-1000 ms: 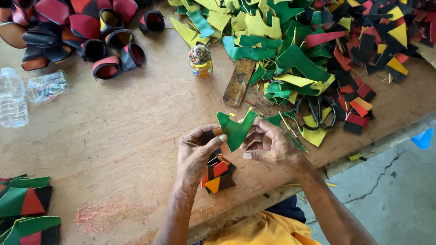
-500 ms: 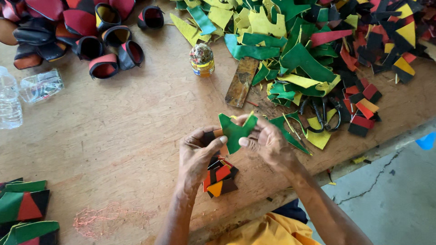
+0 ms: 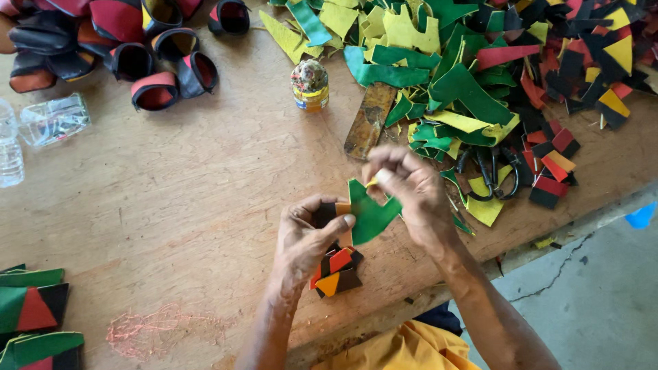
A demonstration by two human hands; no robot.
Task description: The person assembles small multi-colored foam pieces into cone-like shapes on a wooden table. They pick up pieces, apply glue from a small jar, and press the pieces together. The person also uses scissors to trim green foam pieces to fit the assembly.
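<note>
A green leather cut piece (image 3: 370, 214) is held above the near edge of the wooden workbench (image 3: 205, 205), at 6 o'clock of the view. The left hand (image 3: 308, 236) is closed on its lower-left edge, thumb on top; the right hand (image 3: 410, 188) is pinched shut at its upper edge. The piece is judged light, thin and floppy; it is best gripped at the edges. A small lidded jar (image 3: 310, 85) stands at 12 o'clock; its contents are hidden. A stack of sewn colour patches (image 3: 336, 270) lies beneath the left hand.

A worn wooden table (image 3: 171, 205) fills most of the frame; grey concrete floor (image 3: 589, 301) shows at lower right, in daylight.
</note>
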